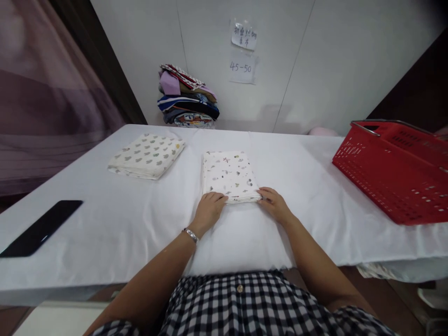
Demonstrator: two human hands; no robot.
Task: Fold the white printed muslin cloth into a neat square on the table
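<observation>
Cloth (229,172): 1, folded to a rectangle, pale with small scattered motifs; lies flat on the white cover (168,242), straight before the wearer

Left hand (210,211): 1, fingers laid on the near left corner of the cloth; gripping or only pressing, cannot tell

Right hand (275,203): 1, fingertips at the near right corner; pinch or mere touch, cannot tell

Handling, as judged: step in hand looks like squaring the near edge; best done with even, light tension at the 2 corners, layers brought flush, any ruck smoothed outward; too hard a tug could skew the fold or drag the cover along

Count of the rest:
- 2nd cloth (145,155): 1, folded, green motifs, left of the cloth and apart from it
- Phone (42,228): 1, or similar flat black device, near left
- Basket (392,172): 1, red, at right
- Pile (189,100): 1, mixed fabrics, by the wall; pieces too overlapped to count
- Papers (244,37): 2, on the wall, the lower marked 45-50
- Bracelet (191,234): 1, left wrist
</observation>
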